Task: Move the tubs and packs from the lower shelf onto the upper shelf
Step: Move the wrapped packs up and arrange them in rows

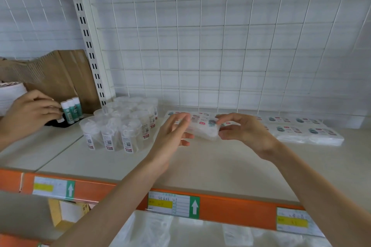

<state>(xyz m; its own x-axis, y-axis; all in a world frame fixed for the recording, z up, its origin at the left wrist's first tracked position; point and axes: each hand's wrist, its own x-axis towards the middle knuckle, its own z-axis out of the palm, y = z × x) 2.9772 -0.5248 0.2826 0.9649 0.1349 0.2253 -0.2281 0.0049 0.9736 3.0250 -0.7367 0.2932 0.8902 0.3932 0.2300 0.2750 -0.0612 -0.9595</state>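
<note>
- Pack [204, 129]: one flat, clear-wrapped pack with printed labels is held over the upper shelf [200, 166], about midway along it and just in front of the back edge. Whether its underside touches the shelf cannot be told.
- Right hand [248, 132]: the thumb and fingertips are closed in a pinch on the right end of the pack.
- Left hand [172, 136]: the fingers are kept nearly straight and spread. They are laid against the left end of the pack and are not curled round it. The contact points are blurred.
- Row of packs [305, 129]: like packs are laid flat along the back edge, from behind the held pack toward the right end. The nearest ones are partly hidden by the right hand.
- Tubs [120, 124]: a cluster of clear lidded tubs with barcode labels is stood upright near the back left corner. Their contents are hard to make out.
- Third hand [28, 114]: another person's hand is seen at the left edge, with the forearm cut off. Its fingers are curled on small green-labelled bottles [72, 109] on the adjoining shelf.
- Orange rail [230, 206]: the front edge carries shelf labels [173, 203] whose text is not legible.
- Clear-wrapped goods [148, 230]: these are seen below the rail, blurred and cut off at the bottom.
</note>
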